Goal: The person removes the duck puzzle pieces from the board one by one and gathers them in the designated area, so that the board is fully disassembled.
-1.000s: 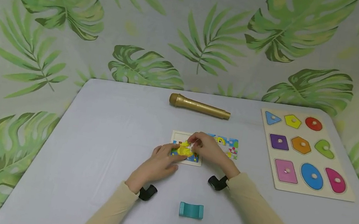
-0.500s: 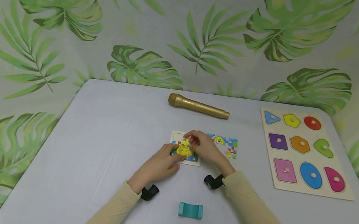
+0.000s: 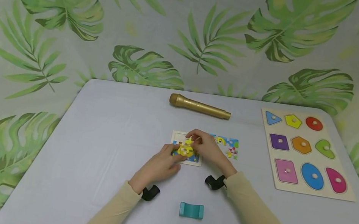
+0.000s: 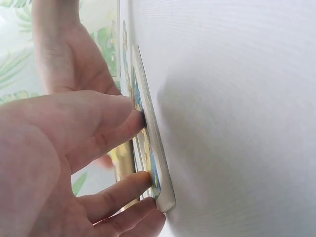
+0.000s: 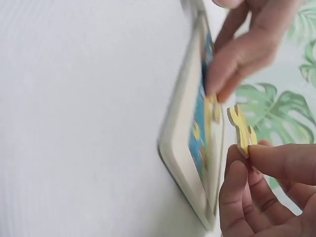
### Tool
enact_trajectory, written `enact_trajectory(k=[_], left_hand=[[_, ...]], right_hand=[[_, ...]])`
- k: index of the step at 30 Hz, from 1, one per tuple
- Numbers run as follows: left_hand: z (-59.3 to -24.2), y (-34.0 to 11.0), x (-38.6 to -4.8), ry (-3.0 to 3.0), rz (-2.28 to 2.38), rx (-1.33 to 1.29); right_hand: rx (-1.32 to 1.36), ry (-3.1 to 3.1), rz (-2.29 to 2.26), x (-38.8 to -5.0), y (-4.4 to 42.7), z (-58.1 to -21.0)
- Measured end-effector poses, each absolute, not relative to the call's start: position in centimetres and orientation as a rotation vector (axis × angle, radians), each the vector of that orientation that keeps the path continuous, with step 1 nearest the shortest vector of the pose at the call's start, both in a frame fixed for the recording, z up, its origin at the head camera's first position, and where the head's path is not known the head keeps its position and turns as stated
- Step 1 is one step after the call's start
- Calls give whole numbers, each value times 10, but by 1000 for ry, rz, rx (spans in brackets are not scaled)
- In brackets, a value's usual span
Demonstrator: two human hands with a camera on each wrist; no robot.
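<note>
Pinching yellow piece (image 5: pixel 242 131) in right hand (image 3: pixel 206 147), over puzzle frame (image 5: pixel 178 140) at mid-scene. Touching its contents with left hand (image 3: pixel 161 163), not gripping. Looks filled on near side, bare at far left, hidden at far right. Leaves loose pieces (image 3: pixel 233 142) unplaced, to the right.

We point our left forearm (image 3: pixel 112 208) toward one o'clock and our right forearm (image 3: pixel 256 212) toward half past ten. Our left hand (image 3: pixel 160 163) lies palm down, fingers extended, thumb apart. At two o'clock from it, our right hand (image 3: pixel 206 146) pinches with thumb and fingertips, its other fingers curled.
</note>
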State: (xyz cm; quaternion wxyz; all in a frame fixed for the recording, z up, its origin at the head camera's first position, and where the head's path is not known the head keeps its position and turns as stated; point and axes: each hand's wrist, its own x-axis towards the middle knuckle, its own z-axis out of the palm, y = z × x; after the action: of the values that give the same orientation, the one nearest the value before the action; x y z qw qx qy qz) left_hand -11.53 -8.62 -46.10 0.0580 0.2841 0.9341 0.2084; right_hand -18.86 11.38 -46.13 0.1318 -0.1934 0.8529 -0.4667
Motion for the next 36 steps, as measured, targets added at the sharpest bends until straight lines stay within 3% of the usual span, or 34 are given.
enact_trajectory(k=[16,36], left_hand=[[-460,-86,-113,2850,660,821],[-462,-84,-111,2861,693,810]], right_hand=[[-363,2651,-1242,-186,192,-461],[-498,2820,-1020,-183,199,-465]])
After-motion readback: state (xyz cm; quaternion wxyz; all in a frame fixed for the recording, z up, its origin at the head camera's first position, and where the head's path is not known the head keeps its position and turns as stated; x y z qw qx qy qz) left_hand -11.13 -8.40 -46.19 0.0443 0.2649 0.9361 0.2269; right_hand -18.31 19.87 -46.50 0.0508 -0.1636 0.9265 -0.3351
